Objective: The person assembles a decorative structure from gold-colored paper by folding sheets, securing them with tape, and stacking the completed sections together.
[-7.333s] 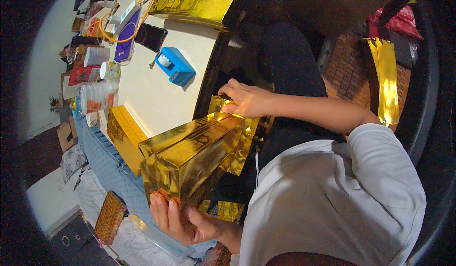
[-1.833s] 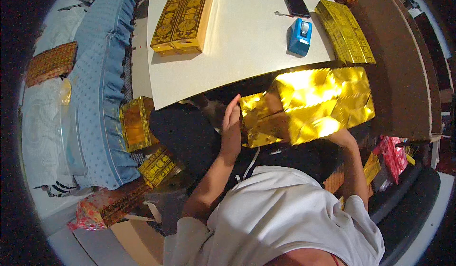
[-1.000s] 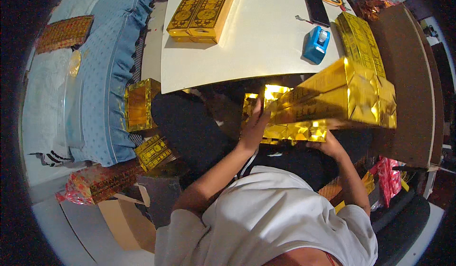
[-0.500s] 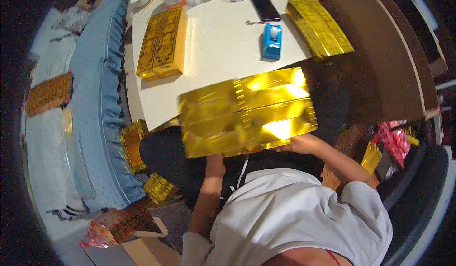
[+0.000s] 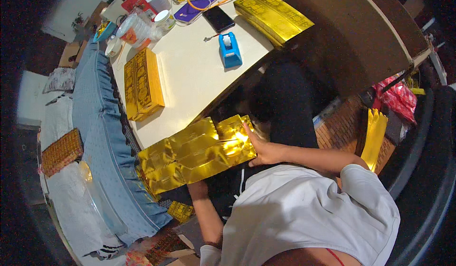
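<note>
One gold box (image 5: 183, 159) sat over our lap (image 5: 292, 104), near the desk (image 5: 187, 81); our right hand (image 5: 264, 151), half-open, gripped its right end, while we could not tell our hidden left hand's grip.

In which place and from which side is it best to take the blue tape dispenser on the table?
Probably grip the blue tape dispenser across its two long sides, at the closed end, coming from above, over the near table edge. It stands on the white table with that closed end toward the near edge; its open part is at the far end.
</note>
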The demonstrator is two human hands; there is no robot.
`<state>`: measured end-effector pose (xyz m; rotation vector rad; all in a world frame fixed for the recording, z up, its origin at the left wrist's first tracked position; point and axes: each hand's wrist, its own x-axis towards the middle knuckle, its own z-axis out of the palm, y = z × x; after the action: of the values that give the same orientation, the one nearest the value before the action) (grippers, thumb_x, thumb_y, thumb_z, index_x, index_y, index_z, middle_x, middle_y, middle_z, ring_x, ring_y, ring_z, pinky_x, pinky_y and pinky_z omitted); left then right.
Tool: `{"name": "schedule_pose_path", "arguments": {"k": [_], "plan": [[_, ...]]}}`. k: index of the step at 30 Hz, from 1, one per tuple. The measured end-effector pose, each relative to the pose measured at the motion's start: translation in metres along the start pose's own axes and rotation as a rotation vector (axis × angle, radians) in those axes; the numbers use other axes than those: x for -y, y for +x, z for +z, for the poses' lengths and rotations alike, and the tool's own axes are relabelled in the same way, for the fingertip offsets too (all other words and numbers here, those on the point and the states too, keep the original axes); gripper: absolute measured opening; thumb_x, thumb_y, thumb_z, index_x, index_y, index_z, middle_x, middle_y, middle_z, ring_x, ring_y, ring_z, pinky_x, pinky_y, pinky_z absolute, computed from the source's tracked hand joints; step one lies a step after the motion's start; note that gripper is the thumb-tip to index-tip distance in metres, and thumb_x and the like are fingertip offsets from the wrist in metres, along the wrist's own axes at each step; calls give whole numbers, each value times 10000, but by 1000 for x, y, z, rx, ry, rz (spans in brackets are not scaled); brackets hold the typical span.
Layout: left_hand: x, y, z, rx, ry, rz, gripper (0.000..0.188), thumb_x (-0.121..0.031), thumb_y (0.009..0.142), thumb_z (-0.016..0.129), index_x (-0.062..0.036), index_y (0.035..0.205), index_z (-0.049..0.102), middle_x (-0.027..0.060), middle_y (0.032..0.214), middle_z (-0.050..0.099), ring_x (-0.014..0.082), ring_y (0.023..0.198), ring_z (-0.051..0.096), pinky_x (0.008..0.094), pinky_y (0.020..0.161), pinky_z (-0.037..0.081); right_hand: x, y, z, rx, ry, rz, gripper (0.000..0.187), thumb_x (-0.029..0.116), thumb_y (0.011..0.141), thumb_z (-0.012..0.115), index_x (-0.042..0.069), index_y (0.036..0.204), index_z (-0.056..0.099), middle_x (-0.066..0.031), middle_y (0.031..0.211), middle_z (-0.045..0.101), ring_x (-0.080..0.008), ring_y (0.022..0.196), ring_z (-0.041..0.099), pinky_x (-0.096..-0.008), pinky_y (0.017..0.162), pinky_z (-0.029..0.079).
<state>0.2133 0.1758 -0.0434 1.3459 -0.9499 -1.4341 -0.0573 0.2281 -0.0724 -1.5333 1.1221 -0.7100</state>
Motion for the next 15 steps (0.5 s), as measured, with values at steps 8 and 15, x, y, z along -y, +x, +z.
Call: {"name": "schedule_pose_path", "arguments": {"k": [8,15], "plan": [[-21,9,8,-146,116,-153,496,-530,949,478,-142,1257,507,-16,1141,561,130,992,533,288,748,471,7,5,0,-91,-43,-68,1236,121,719,802,3,1452,-187,-327,1512,49,-398,1424,142,-406,1162,190],[-1,18,-17,-70,26,-98,476,-472,965,477,-117,1283,475,7,1155,551,135,954,541,273,734,473,25,4,-7,15,8,73,1254,121,732,789,68,1452,-237,-313,1521,7,-389,1431,110,-410,1163,170]]}}
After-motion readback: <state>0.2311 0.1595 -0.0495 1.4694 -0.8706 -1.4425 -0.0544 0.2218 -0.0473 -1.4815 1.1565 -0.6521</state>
